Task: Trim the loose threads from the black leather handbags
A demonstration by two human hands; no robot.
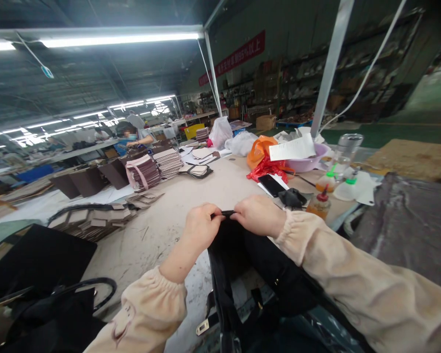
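Observation:
A black bag [282,274] with gold-coloured metal fittings lies at the front of the worktable, its near part reaching out of the frame's bottom. My left hand [202,225] pinches the bag's far edge from the left. Close beside it, my right hand [259,214] pinches the same edge from the right, with a short strip of dark edge showing between the fingertips. Below the hands the bag's dark inside shows. A metal clasp [202,327] hangs at the bag's left side. What lies under my fingertips is hidden.
Black bags [40,260] lie at left, beside stacked brown pieces [95,215]. Further back are bundled panels [143,172]. To the right are a phone [272,186], a red-capped bottle [319,203], a purple basin [310,159] and plastic bags. A person sits beyond the table.

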